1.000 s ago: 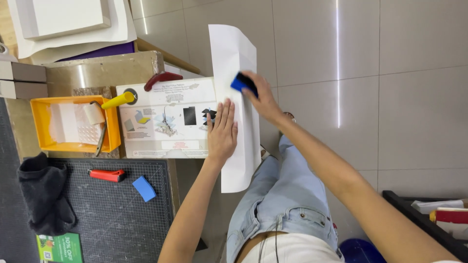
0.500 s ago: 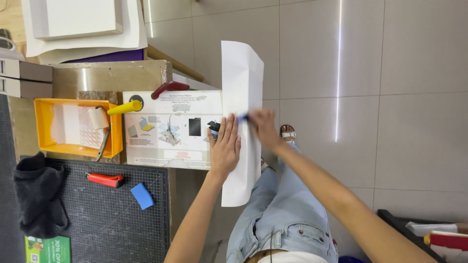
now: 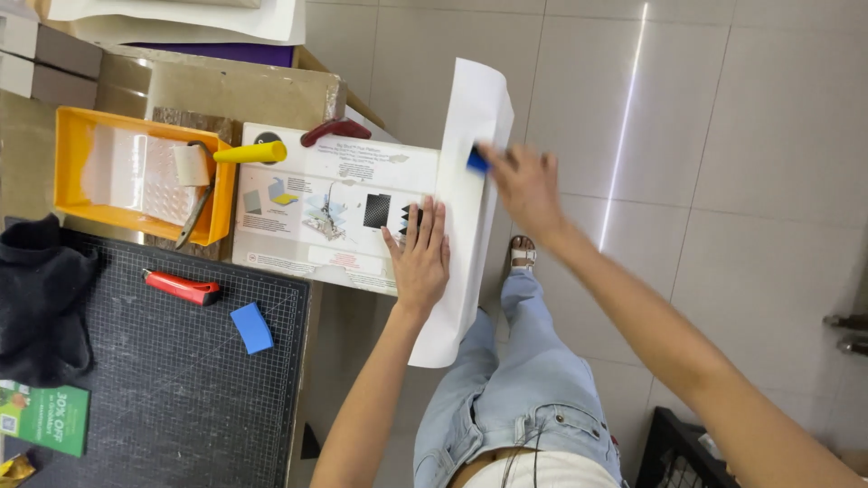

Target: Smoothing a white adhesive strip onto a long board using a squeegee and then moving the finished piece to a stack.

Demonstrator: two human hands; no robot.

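A long white sheet (image 3: 470, 117) lies over the right end of a flat printed box (image 3: 325, 203) and hangs off the table edge. My left hand (image 3: 419, 258) rests flat, fingers spread, where the sheet meets the box. My right hand (image 3: 524, 185) is blurred and grips a small blue scraper (image 3: 476, 160) against the upper part of the sheet.
A yellow paint tray (image 3: 72, 145) holds a small roller with a yellow handle (image 3: 249, 152). A red utility knife (image 3: 181, 287) and a blue block (image 3: 251, 327) lie on the black cutting mat (image 3: 181, 398). Dark cloth (image 3: 41, 298) sits at the left. Tiled floor lies to the right.
My right hand slid the blue scraper along the sheet, down to near my left hand and now back up toward the far end. My left hand stayed pressed in place.
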